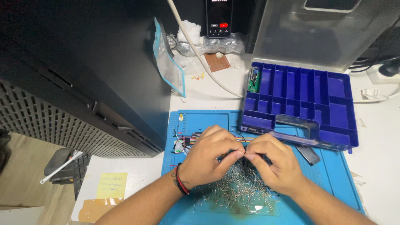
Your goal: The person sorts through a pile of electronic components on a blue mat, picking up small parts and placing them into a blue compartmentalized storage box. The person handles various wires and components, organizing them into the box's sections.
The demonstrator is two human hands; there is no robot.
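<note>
Both hands are held together over the blue mat, fingertips meeting. A thin dark wire is pinched between the left hand and the right hand, with fingers curled inward and pressed close at the meeting point. Directly beneath and in front of the hands a large heap of small metal pins is spread loosely on the mat, so most of that stock is judged unworked. Just behind the left hand a bundle of coloured jumper wires and a small board lie on the mat; whether any of them is already joined cannot be told. Beyond the right hand a blue compartment tray is seen, nearly all its cells bare, with one green circuit board at its far left corner.

What is gripped at the fingertips is mostly hidden by the fingers themselves; a pin may be held there, but this cannot be made out. The wrists are cut off by the lower edge.
</note>
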